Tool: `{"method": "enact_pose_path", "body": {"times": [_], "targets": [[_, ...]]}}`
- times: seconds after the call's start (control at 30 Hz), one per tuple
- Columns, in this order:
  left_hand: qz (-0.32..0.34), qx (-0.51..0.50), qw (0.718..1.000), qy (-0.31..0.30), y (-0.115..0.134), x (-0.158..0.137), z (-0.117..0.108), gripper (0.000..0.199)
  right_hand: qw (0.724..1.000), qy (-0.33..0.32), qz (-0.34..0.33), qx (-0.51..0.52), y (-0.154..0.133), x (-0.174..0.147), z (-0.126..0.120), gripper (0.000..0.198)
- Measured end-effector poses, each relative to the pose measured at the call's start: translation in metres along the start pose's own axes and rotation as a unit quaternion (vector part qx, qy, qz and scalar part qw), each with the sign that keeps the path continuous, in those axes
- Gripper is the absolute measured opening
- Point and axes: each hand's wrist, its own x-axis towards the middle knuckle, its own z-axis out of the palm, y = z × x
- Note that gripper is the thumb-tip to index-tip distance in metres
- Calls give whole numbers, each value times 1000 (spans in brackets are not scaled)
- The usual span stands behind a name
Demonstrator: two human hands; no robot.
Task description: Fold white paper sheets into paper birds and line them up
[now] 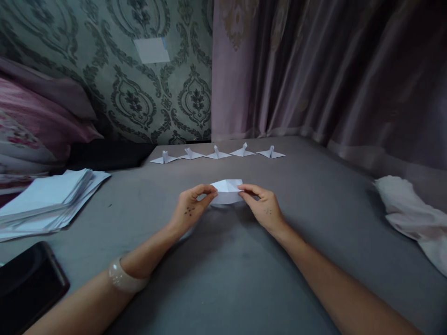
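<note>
Between my two hands is a folded sheet of white paper (227,191), held just above the grey surface with creases running across its middle. My left hand (193,204) pinches its left edge between thumb and fingers. At the right edge, my right hand (263,204) grips it the same way. Beyond the hands stand several folded white paper figures in a row, among them one at the left end (165,158), one in the middle (217,152) and one at the right end (271,152). Each has flat pointed sides and an upright middle part.
A stack of white paper (45,200) lies to the left, with a black phone (31,288) nearer to me. Behind the stack is a flat black object (108,156). Crumpled pale cloth (412,209) rests at the right. A curtain (237,83) hangs behind.
</note>
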Motion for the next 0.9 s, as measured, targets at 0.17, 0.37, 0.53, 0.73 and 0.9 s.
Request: {"method": "enact_pose_path", "body": {"times": [0.17,0.37,0.53,0.73,0.9], "targets": [[16,-33,999,-18,3,-3,2,13,998,-34,11,47,-7,-1,2,18],[60,-58,996,-42,4,-4,1,10,989,-93,41,106,-12,-1,2,20],[94,-43,994,-43,9,-4,-2,9,988,-103,39,108,-14,-2,0,18],[138,2,990,-9,10,-2,-5,6,986,-117,40,113,-16,-1,-1,16],[99,-92,987,-91,9,-3,-6,7,990,-114,-5,83,-16,2,-4,12]]}}
